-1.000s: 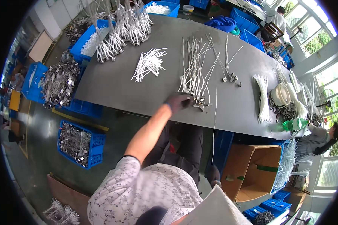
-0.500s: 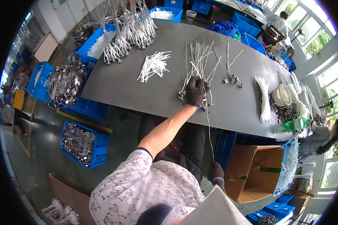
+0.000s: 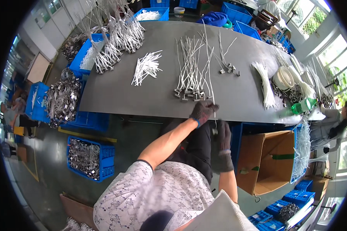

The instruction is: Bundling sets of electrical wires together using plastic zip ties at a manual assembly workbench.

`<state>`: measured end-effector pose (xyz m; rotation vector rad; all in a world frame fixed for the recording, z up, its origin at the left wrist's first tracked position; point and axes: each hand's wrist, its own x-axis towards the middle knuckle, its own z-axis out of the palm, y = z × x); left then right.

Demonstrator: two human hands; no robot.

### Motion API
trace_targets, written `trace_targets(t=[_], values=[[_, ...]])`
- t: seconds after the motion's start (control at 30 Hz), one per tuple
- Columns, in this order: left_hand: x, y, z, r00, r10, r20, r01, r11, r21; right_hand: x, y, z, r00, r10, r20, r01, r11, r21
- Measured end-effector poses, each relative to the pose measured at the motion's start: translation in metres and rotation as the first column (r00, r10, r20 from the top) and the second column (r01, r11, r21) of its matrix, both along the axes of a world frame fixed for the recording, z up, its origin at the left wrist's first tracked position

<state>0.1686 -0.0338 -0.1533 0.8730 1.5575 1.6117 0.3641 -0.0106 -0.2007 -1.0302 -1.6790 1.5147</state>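
Note:
My left hand (image 3: 204, 111), in a dark knitted glove, is closed on a long white wire (image 3: 211, 82) at the table's near edge. This wire runs far up the table and hangs a little below the edge. At its lower end, a small pale piece (image 3: 214, 131) sits against the fingers of my right hand (image 3: 224, 136), also gloved. Those fingers are slightly blurred and look closed on the wire's end. Just beyond my left hand lies a bundle of white wires (image 3: 189, 63), their small metal clips (image 3: 187, 94) toward me.
Short white tubes (image 3: 147, 68) lie in a pile to the left. Bunched wires (image 3: 123, 36) stand at the far left. On the right are a white bundle (image 3: 264, 84), a tub (image 3: 283, 78) and a green bottle (image 3: 304, 106). An open carton (image 3: 250, 163) stands beside my right arm.
My left hand has drawn back from the bundle to the table edge. My right hand has risen from low beside my leg, and the long wire now reaches farther up the table.

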Motion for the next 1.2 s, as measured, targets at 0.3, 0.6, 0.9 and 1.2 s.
trace_targets(t=[0.3, 0.6, 0.9, 1.2], values=[[0.009, -0.035, -0.008, 0.960, 0.089, -0.267, -0.112, 0.991, -0.072, -0.072, 0.028, -0.012, 0.999, 0.005, -0.046, -0.011, 0.992, -0.129], [-0.142, 0.029, -0.035, 0.870, -0.247, -0.426, 0.013, 0.876, -0.483, -0.146, 0.125, 0.005, 0.933, -0.047, 0.356, -0.033, 0.976, 0.216], [-0.225, 0.086, -0.116, 0.870, 0.060, -0.489, -0.373, 0.729, -0.574, -0.285, 0.234, -0.055, 0.890, 0.128, 0.438, -0.119, 0.992, -0.047], [-0.190, 0.139, -0.161, 0.899, -0.183, -0.398, -0.087, 0.815, -0.573, -0.327, 0.215, -0.040, 0.602, 0.301, 0.740, -0.346, 0.933, -0.098]])
